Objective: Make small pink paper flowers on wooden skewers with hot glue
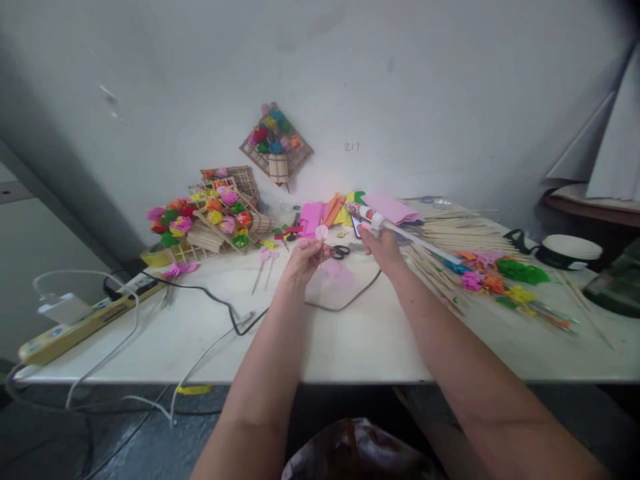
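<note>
Between the closed fingertips of my left hand [306,259] is a thin stem with a small round pale-pink paper petal [322,233] at its top. My right hand [383,248] is wrapped round a hot glue gun [369,215], and a long white glue stick [423,241] runs out of its back toward the right. The gun's nozzle end is blurred. Black-handled scissors [341,252] lie on the table between the hands. Pale-pink paper pieces [339,272] rest just below them. Left of my left hand lie stems with pink petals [264,257].
Bamboo lattice frames with paper flowers [220,210] are piled at the left; another lattice [277,143] leans on the wall. Bamboo sticks [450,230] and coloured paper flowers [493,273] lie at the right. A black cable [345,308] crosses the table from a power strip [90,327].
</note>
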The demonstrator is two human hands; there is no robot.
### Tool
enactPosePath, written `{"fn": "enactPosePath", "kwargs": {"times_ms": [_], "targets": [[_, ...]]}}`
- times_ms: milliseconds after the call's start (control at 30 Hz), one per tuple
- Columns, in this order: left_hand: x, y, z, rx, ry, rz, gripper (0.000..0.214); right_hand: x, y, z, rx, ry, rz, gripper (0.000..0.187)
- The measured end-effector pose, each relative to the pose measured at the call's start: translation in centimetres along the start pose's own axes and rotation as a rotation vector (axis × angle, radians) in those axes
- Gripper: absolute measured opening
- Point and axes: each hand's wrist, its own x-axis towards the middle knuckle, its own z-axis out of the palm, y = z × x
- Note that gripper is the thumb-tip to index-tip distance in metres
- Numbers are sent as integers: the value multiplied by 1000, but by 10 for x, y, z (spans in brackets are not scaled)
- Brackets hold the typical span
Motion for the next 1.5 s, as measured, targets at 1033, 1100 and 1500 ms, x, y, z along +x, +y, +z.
{"fn": "enactPosePath", "kwargs": {"times_ms": [1033, 1100, 1500], "targets": [[8, -6, -17, -76, 135, 45, 9, -5, -10, 9, -141, -217, -33, 37], [8, -7, -16, -71, 140, 46, 9, -6, -12, 9, -147, -205, -45, 37], [8, -6, -16, -32, 188, -8, 12, -7, -15, 10, -185, -210, -50, 45]]}}
